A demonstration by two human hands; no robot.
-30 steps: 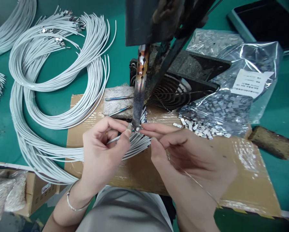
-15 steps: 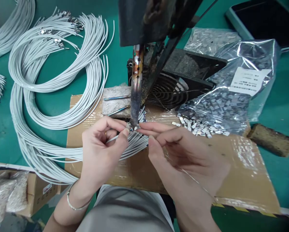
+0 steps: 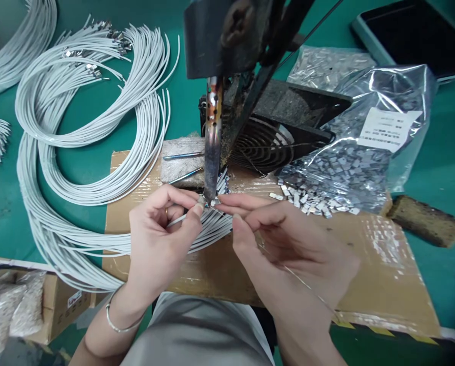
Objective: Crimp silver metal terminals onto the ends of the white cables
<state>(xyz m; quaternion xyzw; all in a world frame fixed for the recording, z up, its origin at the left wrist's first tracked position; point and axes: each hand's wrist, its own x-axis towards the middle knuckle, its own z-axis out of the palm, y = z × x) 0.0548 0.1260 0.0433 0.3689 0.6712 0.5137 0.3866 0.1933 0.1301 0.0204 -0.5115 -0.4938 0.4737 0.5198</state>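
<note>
My left hand (image 3: 161, 239) is closed, thumb and forefinger pinching a white wire (image 3: 176, 220) close to its end. That end lies right at the tip of an upright soldering iron (image 3: 212, 147) fixed in a black stand. Across from it, my right hand (image 3: 292, 249) is closed on a thin strand of solder wire (image 3: 309, 287), which trails below the palm; its fingertips are beside the iron's tip. A tiny metal piece at the tip is partly hidden by my fingers. Behind and under the hands runs a bundle of white wires (image 3: 208, 231).
Coiled white wires (image 3: 78, 127) cover the left. Small metal pieces (image 3: 315, 199) spill from a clear bag (image 3: 364, 168) at right. A black fan (image 3: 267, 140) stands behind the iron. A brown sponge block (image 3: 427, 221) lies by the cardboard (image 3: 372, 274).
My hands hold the same pose at the iron's tip. The whole view has shifted very slightly; nothing else visibly differs.
</note>
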